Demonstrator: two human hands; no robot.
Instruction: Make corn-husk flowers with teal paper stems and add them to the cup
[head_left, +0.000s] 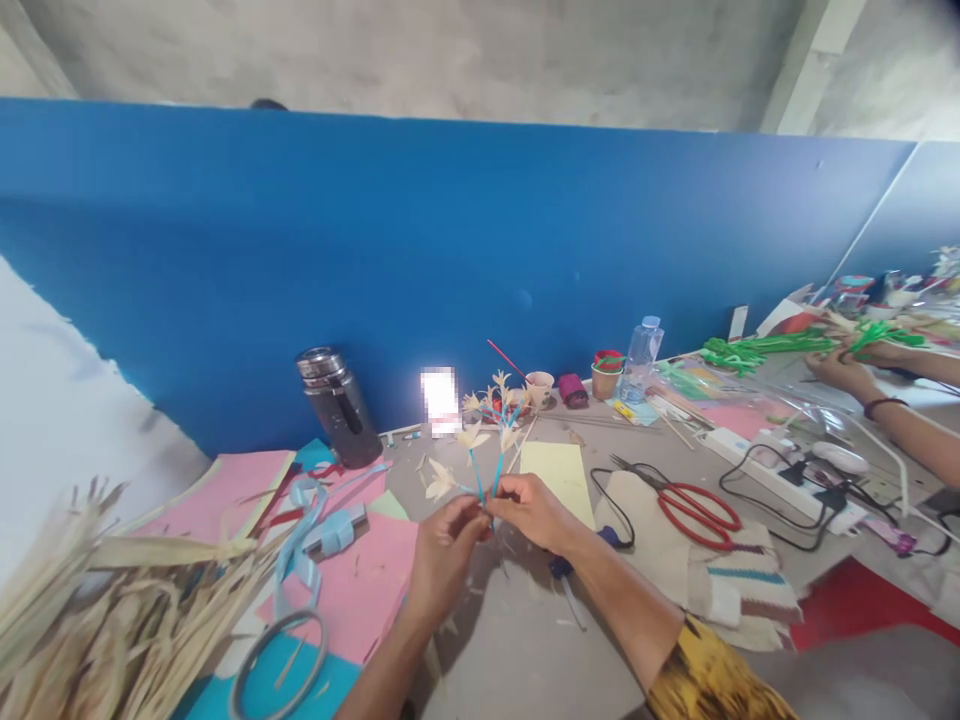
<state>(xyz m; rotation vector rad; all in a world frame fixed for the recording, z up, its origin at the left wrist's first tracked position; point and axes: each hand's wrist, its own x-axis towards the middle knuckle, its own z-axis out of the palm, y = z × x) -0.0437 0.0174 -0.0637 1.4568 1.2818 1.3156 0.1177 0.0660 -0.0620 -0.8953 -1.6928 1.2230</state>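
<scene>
Cream husk-like flowers [472, 436] on blue stems rise between my two hands over the grey table. My left hand [448, 548] is closed, its fingers pinching the lower stems. From the right, my right hand [534, 508] also pinches the blue stems [498, 472], its thumb and fingertips close to those of the left. The bottom of the stems is mostly hidden by my fingers. A pale yellow paper [559, 480] lies just behind my right hand, and a tool with a blue handle [561, 567] lies partly under my right forearm.
Dried husks [127, 620], pink paper [360, 580] and a grey ring [244, 665] lie left. A dark flask [339, 408] stands by the blue partition [450, 240]. Red-handled scissors [699, 517], a power strip [780, 480] and a bottle [643, 358] are right; a co-worker's hands [847, 372] hold green stems.
</scene>
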